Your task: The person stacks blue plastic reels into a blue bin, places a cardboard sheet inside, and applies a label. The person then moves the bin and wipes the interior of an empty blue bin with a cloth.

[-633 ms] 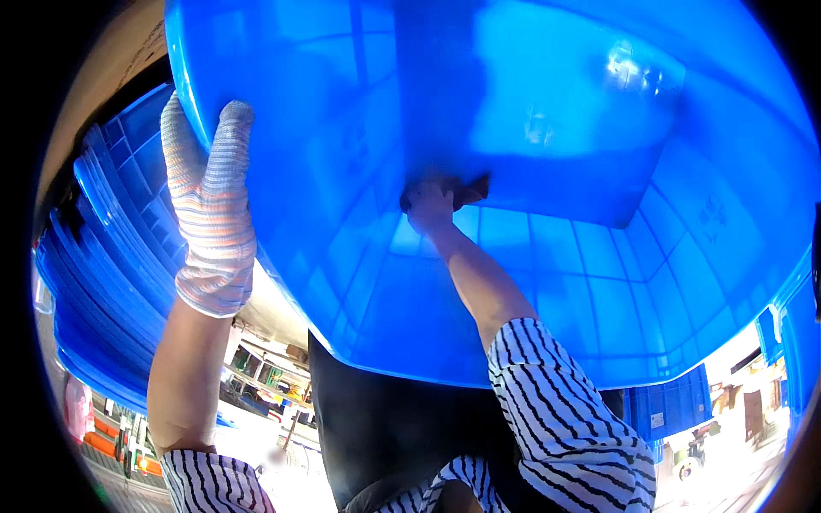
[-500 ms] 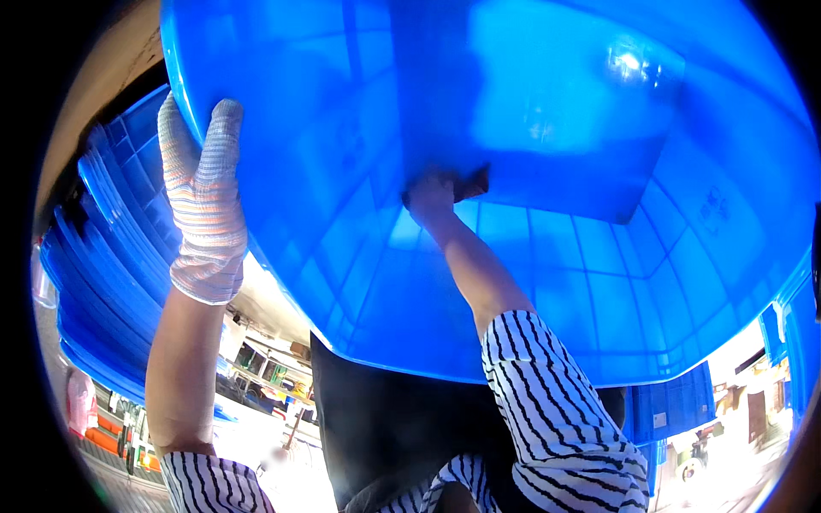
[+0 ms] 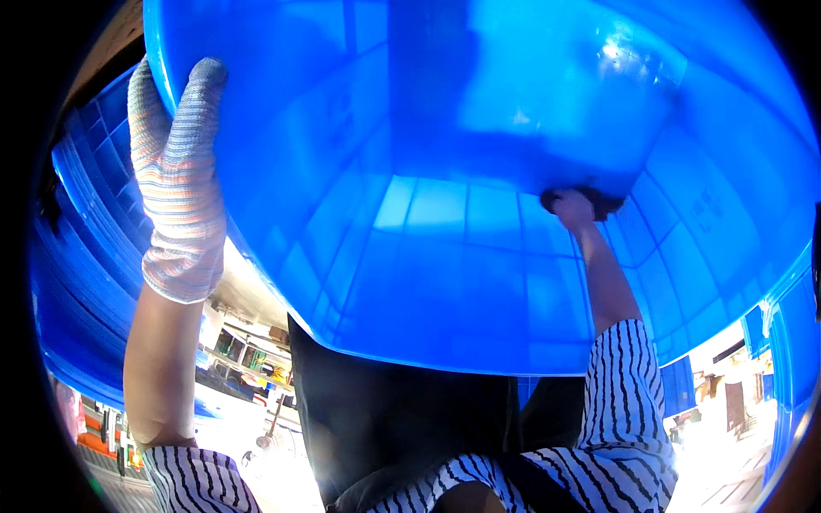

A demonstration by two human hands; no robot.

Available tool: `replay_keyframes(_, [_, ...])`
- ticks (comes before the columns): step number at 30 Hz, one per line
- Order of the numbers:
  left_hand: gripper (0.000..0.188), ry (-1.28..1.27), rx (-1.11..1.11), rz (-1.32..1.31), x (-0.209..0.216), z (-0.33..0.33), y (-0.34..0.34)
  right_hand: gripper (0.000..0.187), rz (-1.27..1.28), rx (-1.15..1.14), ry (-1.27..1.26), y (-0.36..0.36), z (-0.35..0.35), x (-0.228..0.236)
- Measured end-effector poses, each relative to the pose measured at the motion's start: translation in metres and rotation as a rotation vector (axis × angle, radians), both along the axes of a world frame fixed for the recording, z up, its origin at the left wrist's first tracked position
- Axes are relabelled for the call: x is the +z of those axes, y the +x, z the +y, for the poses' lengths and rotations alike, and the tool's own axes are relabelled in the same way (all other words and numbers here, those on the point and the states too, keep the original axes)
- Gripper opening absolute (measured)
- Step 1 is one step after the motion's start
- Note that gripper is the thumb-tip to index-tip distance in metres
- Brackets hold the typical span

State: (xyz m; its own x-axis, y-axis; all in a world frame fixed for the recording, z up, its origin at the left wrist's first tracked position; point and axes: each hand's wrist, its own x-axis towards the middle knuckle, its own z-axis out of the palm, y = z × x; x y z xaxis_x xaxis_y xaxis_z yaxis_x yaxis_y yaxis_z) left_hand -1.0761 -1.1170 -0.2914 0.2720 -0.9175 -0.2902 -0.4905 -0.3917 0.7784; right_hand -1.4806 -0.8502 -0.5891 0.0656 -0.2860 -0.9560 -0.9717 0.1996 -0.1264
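Observation:
A large blue plastic tub [image 3: 445, 282] is tipped with its mouth toward me and fills most of the view. My left hand [image 3: 181, 179], in a striped knit glove, grips the tub's rim on the left, thumb inside and fingers around the outside. Deep in the tub, my bare right hand [image 3: 575, 209] is closed on a dark cloth [image 3: 605, 205], pressed against the bottom near the right corner. Shadow hides much of the cloth and the fingertips.
Stacked blue tubs [image 3: 81, 256] stand to the left, close to my left forearm. More blue plastic [image 3: 795, 368] rises at the right edge. Shelving with assorted goods [image 3: 248, 355] is seen below the tub on the left, and my dark apron [image 3: 402, 419] hangs beneath the rim.
My right hand has swept the dark cloth to the right along the tub's bottom edge. My left hand, still on the rim, appears slightly further left and higher.

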Motion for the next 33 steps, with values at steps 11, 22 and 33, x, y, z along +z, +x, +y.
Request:
replay_keyframes(11, [0.054,0.025,0.029,0.095,0.000,-0.005,-0.015,0.034,-0.550,0.016,0.007,0.303,-0.016,-0.064])
replay_keyframes(22, [0.068,0.017,-0.003,-0.050,-0.001,-0.004,0.007,0.045,-0.188,0.043,-0.125,-0.086,0.045,-0.047])
replay_keyframes(33, [0.053,0.058,-0.005,0.039,-0.002,-0.004,-0.003,0.040,-0.517,0.124,-0.108,0.185,-0.017,-0.042])
